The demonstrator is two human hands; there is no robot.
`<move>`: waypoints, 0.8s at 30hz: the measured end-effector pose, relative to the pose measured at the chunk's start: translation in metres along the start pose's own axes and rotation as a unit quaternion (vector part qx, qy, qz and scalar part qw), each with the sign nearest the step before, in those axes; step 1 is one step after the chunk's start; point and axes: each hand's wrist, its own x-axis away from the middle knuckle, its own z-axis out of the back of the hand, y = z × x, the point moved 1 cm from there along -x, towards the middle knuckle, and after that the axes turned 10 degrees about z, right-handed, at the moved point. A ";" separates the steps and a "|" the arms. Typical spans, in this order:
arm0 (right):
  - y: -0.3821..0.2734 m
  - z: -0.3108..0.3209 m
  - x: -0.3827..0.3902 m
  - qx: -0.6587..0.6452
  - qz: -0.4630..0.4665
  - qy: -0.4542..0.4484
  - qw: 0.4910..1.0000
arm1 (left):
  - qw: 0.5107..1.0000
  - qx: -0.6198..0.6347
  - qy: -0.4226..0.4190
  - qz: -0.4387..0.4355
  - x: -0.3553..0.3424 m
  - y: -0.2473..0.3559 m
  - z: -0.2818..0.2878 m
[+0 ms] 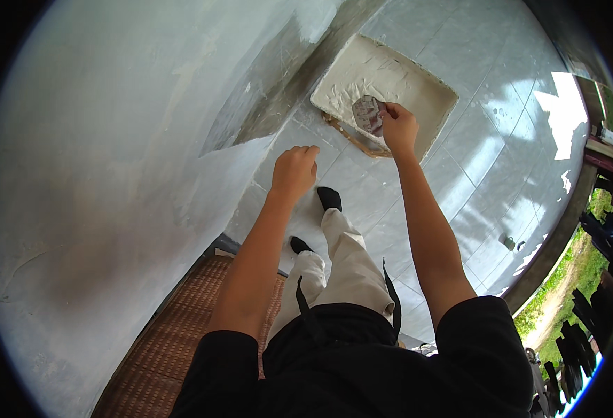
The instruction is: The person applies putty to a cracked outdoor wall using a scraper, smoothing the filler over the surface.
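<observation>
Pinched between the thumb and fingers of my right hand [399, 128] is a flat, stained scraper [368, 115], grey-brown with pale residue on it. It is over the near part of a shallow rectangular tray [452, 99] on the floor. Off-white paste [383, 70] is spread in the tray, with ridges and drag marks toward its left side. My left hand [295, 171] hangs in the air between the wall and the tray, its fingers curled closed. Nothing shows in it, though its palm is turned away.
A grey-white wall [125, 139] with smeared patches rises along my left. Grey floor tiles [473, 153] stretch under the tray and my feet. A brown strip [362, 144] lies by the tray's near edge. Red-brown woven matting [174, 334] is at lower left; greenery [557, 285] shows beyond the right edge.
</observation>
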 end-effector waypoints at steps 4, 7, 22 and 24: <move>-0.003 -0.024 -0.023 0.010 0.086 -0.021 0.996 | 0.999 -0.009 -0.049 0.021 -0.008 -0.013 -0.006; 0.002 -0.043 -0.038 0.015 0.119 -0.041 0.992 | 0.997 -0.011 -0.069 0.032 -0.007 -0.016 -0.010; 0.013 -0.088 -0.063 0.087 0.193 -0.102 0.972 | 0.992 -0.018 -0.104 0.072 -0.003 -0.031 -0.026; 0.010 -0.090 -0.071 0.102 0.186 -0.136 0.968 | 0.991 -0.019 -0.107 0.074 -0.005 -0.029 -0.027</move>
